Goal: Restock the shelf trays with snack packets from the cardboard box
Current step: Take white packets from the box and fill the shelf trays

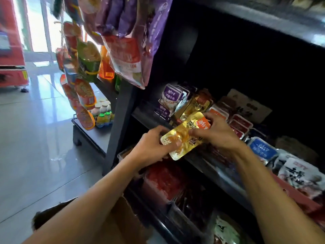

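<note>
Both hands grip gold packets in front of the shelf.

The left hand [151, 147] and right hand [217, 132] curl round a small stack of gold packets [184, 136], held at the shelf edge [146, 118]. The box [123, 224] sits nearest, under the forearms; beyond the hands, trays hold purple packets [169, 99] and red packets [239, 124].

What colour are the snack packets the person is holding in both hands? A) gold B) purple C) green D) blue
A: the left hand and the right hand both grip shiny gold packets with an orange corner, held in front of the shelf tray where more gold ones stand.
</note>
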`<state>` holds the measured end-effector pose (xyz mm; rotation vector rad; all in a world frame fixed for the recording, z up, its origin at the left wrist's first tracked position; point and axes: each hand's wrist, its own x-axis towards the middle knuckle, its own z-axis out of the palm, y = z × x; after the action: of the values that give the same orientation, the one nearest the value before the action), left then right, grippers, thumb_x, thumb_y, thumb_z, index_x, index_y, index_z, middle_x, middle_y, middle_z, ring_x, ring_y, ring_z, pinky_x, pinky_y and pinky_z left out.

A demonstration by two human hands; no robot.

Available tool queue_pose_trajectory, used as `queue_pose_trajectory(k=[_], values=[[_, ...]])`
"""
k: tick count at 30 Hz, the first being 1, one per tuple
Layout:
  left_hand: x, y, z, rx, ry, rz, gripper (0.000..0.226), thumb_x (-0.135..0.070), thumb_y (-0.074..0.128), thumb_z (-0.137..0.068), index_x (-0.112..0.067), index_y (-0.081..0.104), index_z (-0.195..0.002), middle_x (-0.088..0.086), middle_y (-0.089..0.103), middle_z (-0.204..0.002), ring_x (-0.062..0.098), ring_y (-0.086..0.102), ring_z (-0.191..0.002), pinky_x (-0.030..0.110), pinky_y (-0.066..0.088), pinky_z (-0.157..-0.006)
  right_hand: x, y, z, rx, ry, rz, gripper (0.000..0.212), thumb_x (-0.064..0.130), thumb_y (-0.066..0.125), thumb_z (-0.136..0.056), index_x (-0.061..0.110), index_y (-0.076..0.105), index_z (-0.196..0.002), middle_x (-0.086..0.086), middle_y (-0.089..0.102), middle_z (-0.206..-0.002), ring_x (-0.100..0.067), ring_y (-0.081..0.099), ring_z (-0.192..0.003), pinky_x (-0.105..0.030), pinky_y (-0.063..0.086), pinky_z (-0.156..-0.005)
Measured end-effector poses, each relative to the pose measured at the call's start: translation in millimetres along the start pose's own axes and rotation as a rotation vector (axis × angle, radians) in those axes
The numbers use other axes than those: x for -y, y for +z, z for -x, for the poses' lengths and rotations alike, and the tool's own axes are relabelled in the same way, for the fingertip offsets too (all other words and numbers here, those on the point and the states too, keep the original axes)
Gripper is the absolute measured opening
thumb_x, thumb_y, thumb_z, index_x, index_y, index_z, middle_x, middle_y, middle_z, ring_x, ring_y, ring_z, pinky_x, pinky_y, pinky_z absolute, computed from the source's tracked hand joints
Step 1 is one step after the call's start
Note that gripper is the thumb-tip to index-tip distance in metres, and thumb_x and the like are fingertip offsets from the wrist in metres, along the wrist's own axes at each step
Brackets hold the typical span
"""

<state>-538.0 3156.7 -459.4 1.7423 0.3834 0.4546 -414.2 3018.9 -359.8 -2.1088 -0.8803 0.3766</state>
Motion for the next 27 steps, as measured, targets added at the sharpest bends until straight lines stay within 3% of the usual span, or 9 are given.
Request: queue_pose_trajectory(k=[2,4,7,10,12,16,19,22,27], values=[[-12,0,-21,-0.128,0.108,-0.162,0.035,-0.052,0.067,-0.084,-0.028,0.059,-0.108,-0.009,0.068,-0.082,0.01,0.066,-0.076,0.033,0.055,-0.07,8,-22,-16,-0.136,-0.015,-0.034,0.04,0.008,0.083,-0.074,0.013,0.062,-0.108,-0.007,0.072,-0.097,-0.015,0.07,-0.077,-0.029,0.06,-0.066],[-20,1,-40,-0.23,0.237,-0.39,0.029,-0.049,0.059,-0.089,-0.026,0.06,-0.108,-0.01,0.065,-0.09,0.012,0.062,-0.09,0.036,0.052,-0.079,17,-40,-36,-0.257,-0.042,-0.026,0.04,0.01,0.083,-0.074,0.013,0.061,-0.107,-0.008,0.07,-0.096,-0.018,0.069,-0.077,-0.035,0.061,-0.067],[-22,7,-67,-0.144,0.391,-0.754,0.036,-0.037,0.053,-0.094,-0.022,0.057,-0.127,0.001,0.056,-0.125,0.021,0.046,-0.122,0.04,0.044,-0.097,27,-56,-64,-0.331,-0.086,0.036,0.041,0.012,0.082,-0.075,0.011,0.059,-0.11,0.001,0.066,-0.091,-0.009,0.065,-0.074,-0.02,0.054,-0.059],[-15,12,-88,-0.076,0.477,-0.963,0.046,-0.037,0.051,-0.095,-0.022,0.051,-0.138,0.002,0.046,-0.139,0.023,0.037,-0.132,0.041,0.033,-0.106,26,-56,-86,-0.295,-0.092,0.151,0.035,0.012,0.079,-0.08,0.015,0.054,-0.104,0.005,0.061,-0.088,-0.001,0.057,-0.072,-0.014,0.046,-0.059],[-9,14,-95,-0.091,0.499,-0.991,0.048,-0.038,0.05,-0.094,-0.024,0.049,-0.14,0.002,0.043,-0.142,0.023,0.032,-0.136,0.041,0.027,-0.11,20,-53,-97,-0.28,-0.082,0.212,0.037,0.011,0.078,-0.081,0.018,0.051,-0.106,0.003,0.059,-0.092,0.0,0.055,-0.073,-0.019,0.047,-0.067],[1,15,-103,-0.068,0.488,-1.026,0.055,-0.041,0.049,-0.094,-0.028,0.041,-0.147,0.003,0.033,-0.152,0.023,0.023,-0.144,0.042,0.014,-0.116,12,-44,-116,-0.209,-0.101,0.372,0.054,0.01,0.078,-0.08,0.011,0.05,-0.126,0.0,0.057,-0.102,-0.012,0.057,-0.086,-0.018,0.045,-0.065],[5,16,-107,-0.026,0.463,-1.036,0.055,-0.046,0.048,-0.095,-0.032,0.039,-0.147,0.005,0.027,-0.156,0.024,0.019,-0.147,0.045,0.01,-0.119,5,-36,-131,-0.127,-0.093,0.487,0.07,0.011,0.079,-0.079,0.007,0.044,-0.139,-0.004,0.058,-0.116,-0.021,0.06,-0.105,-0.029,0.052,-0.084],[6,17,-110,-0.022,0.463,-1.022,0.052,-0.046,0.047,-0.096,-0.032,0.041,-0.146,0.007,0.026,-0.156,0.024,0.022,-0.145,0.044,0.017,-0.115,-2,-27,-142,-0.095,-0.087,0.56,0.076,0.01,0.078,-0.079,0.007,0.039,-0.144,-0.008,0.056,-0.124,-0.024,0.058,-0.113,-0.036,0.053,-0.093],[10,13,-113,-0.011,0.495,-0.991,0.046,-0.042,0.047,-0.096,-0.032,0.047,-0.141,0.004,0.028,-0.151,0.02,0.037,-0.134,0.037,0.029,-0.105,-13,-29,-159,-0.1,-0.017,0.661,0.057,0.013,0.075,-0.083,0.013,0.047,-0.132,-0.002,0.056,-0.115,-0.023,0.058,-0.11,-0.039,0.052,-0.094]])
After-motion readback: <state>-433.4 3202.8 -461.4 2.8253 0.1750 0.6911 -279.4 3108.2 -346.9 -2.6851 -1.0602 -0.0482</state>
